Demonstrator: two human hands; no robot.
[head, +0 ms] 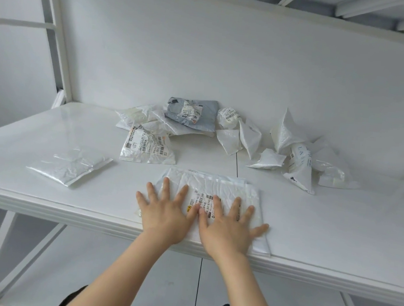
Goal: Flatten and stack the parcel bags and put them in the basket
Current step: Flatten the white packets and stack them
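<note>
A white parcel bag with a shipping label (pixel 213 184) lies flat at the table's front edge. My left hand (pixel 165 212) and my right hand (pixel 228 224) press down on it side by side, fingers spread and straight. Another labelled white bag (pixel 148 148) lies behind it to the left. A flattened bag (pixel 70 166) rests alone at the left. Further back sits a crumpled heap with a grey bag (pixel 192 112) on top. More crumpled white bags (pixel 302 154) stand at the right. No basket is in view.
The white table (pixel 341 224) has a moulded front edge right under my wrists. A white back panel closes the far side, and white frame posts (pixel 57 28) rise at the left. Below the table is pale floor.
</note>
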